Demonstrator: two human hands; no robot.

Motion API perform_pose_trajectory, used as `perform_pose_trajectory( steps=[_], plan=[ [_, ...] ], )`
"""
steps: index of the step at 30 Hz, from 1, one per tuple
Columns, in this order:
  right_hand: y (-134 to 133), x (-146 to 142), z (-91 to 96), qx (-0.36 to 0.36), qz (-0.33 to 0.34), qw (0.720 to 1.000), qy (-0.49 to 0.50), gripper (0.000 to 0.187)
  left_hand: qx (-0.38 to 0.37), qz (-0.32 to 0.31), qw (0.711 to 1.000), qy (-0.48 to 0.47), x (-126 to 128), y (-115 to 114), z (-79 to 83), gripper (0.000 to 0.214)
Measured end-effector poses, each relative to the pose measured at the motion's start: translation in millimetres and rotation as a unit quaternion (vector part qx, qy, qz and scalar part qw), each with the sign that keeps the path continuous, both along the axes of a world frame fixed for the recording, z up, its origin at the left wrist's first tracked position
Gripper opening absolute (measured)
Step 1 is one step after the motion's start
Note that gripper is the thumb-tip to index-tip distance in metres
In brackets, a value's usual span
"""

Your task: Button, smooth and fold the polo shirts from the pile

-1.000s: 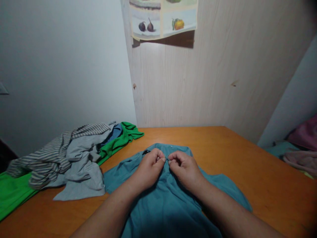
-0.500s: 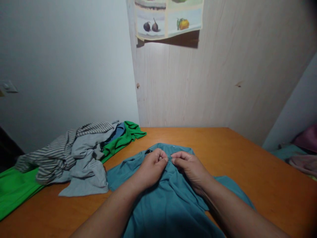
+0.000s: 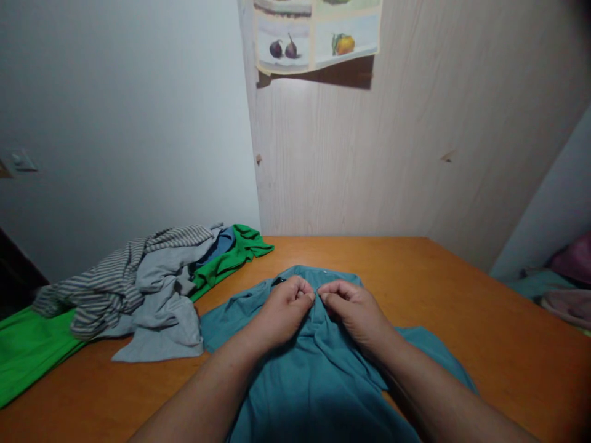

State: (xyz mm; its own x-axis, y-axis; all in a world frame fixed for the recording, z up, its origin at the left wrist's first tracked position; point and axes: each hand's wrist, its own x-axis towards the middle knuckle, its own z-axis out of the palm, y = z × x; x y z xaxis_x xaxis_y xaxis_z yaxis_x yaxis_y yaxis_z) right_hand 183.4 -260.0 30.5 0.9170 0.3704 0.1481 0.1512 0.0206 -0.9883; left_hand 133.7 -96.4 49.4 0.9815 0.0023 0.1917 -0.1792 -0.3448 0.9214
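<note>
A teal polo shirt [image 3: 318, 381] lies spread on the orange wooden table [image 3: 466, 320], its collar toward the wall. My left hand [image 3: 284, 307] and my right hand [image 3: 353, 307] meet just below the collar. Both are closed, each pinching the shirt's front opening between thumb and fingers. The fingertips almost touch each other. A small white button shows on the collar edge beyond them.
A heap of clothes [image 3: 138, 289] sits at the table's left: a striped grey garment, a plain grey one, a blue one and green fabric [image 3: 28, 351]. A wood-grain panel with a fruit poster [image 3: 318, 34] stands behind. Pink and pale fabric [image 3: 563, 283] lies off the table at right.
The hands have stayed at the shirt's neck, fingers shifting slightly on the placket. The view has drifted a little to the left, nothing else moved.
</note>
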Motion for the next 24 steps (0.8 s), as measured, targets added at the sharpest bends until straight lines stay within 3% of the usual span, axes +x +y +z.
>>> perform_pose_trajectory(
  steps=[7,15,24],
  plan=[
    [1,-1,-1.9,-0.026,-0.014,0.997,-0.075,0.016,-0.04,-0.024,0.999,0.007,2,1,-4.3,0.006],
    [3,-4,-9.7,-0.077,-0.046,0.975,-0.202,0.01,-0.054,0.016,0.998,-0.005,0,-4,-1.2,0.012],
    [7,-6,-10.5,-0.079,-0.027,0.98,-0.181,0.005,-0.068,0.022,0.997,-0.02,5,-3,-6.9,0.011]
  ],
)
